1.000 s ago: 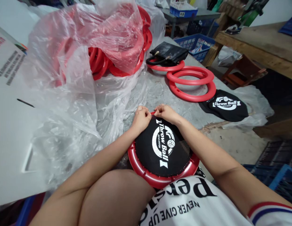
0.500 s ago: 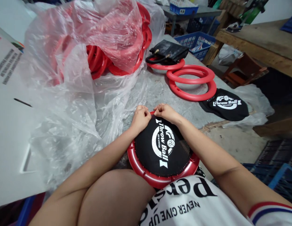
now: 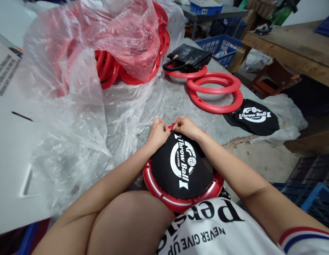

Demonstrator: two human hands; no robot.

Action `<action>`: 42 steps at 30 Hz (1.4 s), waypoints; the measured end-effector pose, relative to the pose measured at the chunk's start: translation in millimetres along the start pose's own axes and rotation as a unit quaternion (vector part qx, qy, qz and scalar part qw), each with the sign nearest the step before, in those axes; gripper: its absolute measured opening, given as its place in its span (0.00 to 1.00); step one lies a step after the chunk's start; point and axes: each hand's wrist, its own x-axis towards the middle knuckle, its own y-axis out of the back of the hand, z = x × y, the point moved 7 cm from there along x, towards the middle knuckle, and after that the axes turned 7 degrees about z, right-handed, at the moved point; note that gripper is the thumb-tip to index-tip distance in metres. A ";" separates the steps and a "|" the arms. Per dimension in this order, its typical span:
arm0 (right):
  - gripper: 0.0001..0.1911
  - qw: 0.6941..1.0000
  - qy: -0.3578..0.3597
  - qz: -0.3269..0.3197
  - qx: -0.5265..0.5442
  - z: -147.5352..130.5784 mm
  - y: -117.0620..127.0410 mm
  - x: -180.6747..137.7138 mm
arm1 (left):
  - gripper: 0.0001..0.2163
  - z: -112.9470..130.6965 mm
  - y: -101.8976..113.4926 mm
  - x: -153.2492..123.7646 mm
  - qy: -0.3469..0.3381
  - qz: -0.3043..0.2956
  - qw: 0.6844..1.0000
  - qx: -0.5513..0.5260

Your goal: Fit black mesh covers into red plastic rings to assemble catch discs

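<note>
A black mesh disc (image 3: 161, 166) printed "Throw Ball" lies over a red plastic ring (image 3: 157, 189), which rests against my lap and the table's near edge. At the ring's far side, my left hand (image 3: 159, 132) is closed, its fingertips pinching the edge of the mesh. Close beside it, my right hand (image 3: 186, 127) also pinches that edge, thumb and fingers pressed together. The two hands are a small gap apart, with a bit of red rim between them. What lies right under the fingertips is hidden.
Red rings (image 3: 107, 71) fill a clear plastic bag (image 3: 85, 117) on the left. Two loose red rings (image 3: 214, 108) overlap at the right, beside a black bag (image 3: 191, 56) lying on another ring. A second printed black mesh (image 3: 256, 124) hangs near the table's right edge.
The view has shifted very slightly. Both hands stay at the ring's far rim in nearly the same pinch, and the mesh and ring look unchanged.
</note>
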 end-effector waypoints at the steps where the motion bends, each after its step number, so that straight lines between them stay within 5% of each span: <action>1: 0.09 1.000 0.001 0.002 -0.005 -0.1 0.0 0.0 | 0.11 -0.1 0.0 0.0 0.001 0.000 1.000 -0.002; 9: 0.11 0.987 -0.083 0.077 0.113 15.0 8.9 -0.3 | 0.07 -14.0 8.6 -0.2 0.043 0.044 0.989 -0.133; 14: 0.12 0.946 -0.123 0.134 0.269 21.4 18.6 -3.2 | 0.14 -33.1 8.1 -2.1 0.138 0.103 0.946 -0.276; 19: 0.13 0.932 -0.133 0.138 0.308 21.2 20.2 -6.4 | 0.14 -33.2 8.8 -4.3 0.180 0.119 0.918 -0.332; 28: 0.13 0.947 -0.123 0.130 0.265 18.6 16.7 -6.8 | 0.12 -11.4 42.1 -12.6 0.074 0.057 0.992 -0.086; 36: 0.13 0.960 -0.115 0.142 0.214 23.6 14.1 -2.5 | 0.16 9.8 27.8 -30.7 -0.071 -0.049 0.995 0.046; 42: 0.13 0.969 -0.111 0.154 0.161 25.9 12.6 2.0 | 0.18 8.4 13.4 -38.5 -0.099 -0.081 0.980 0.151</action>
